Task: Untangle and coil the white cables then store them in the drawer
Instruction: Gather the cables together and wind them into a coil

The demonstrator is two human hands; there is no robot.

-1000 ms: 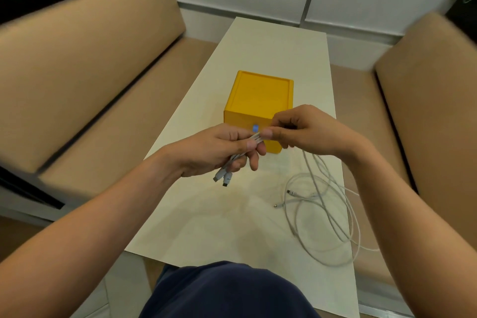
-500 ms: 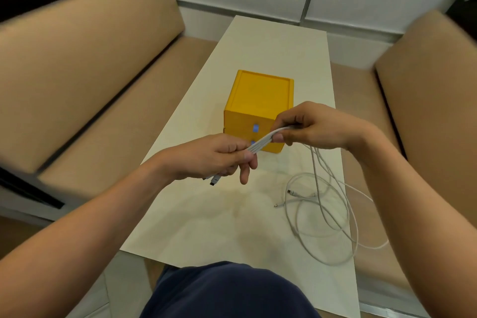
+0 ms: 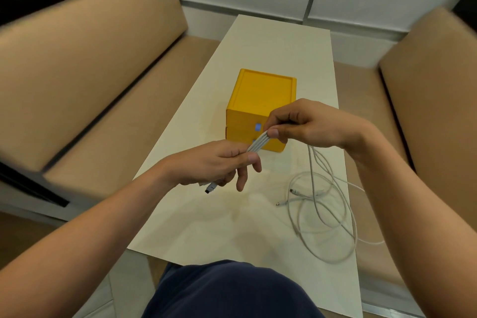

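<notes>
Several strands of white cable [image 3: 256, 144] run side by side between my two hands above the white table [image 3: 206, 224]. My left hand [image 3: 219, 165] grips one end of the bundle, and a plug end [image 3: 210, 188] sticks out below its fingers. My right hand [image 3: 307, 125] pinches the strands a short way further along. From the right hand the cables drop to a loose tangle [image 3: 322, 212] lying on the table's right side. A yellow drawer box [image 3: 263, 100] stands shut just behind my hands, with small blue handles on its front.
Tan sofa cushions line the table on the left [image 3: 85, 64] and right [image 3: 433, 100]. A white wall panel stands beyond the table's far end. My dark blue lap [image 3: 227, 292] is at the table's near edge.
My hands have drawn apart, the right sliding up and right along the cables. A short flat stretch of strands now shows between them. The plug ends sit tucked closer under my left hand.
</notes>
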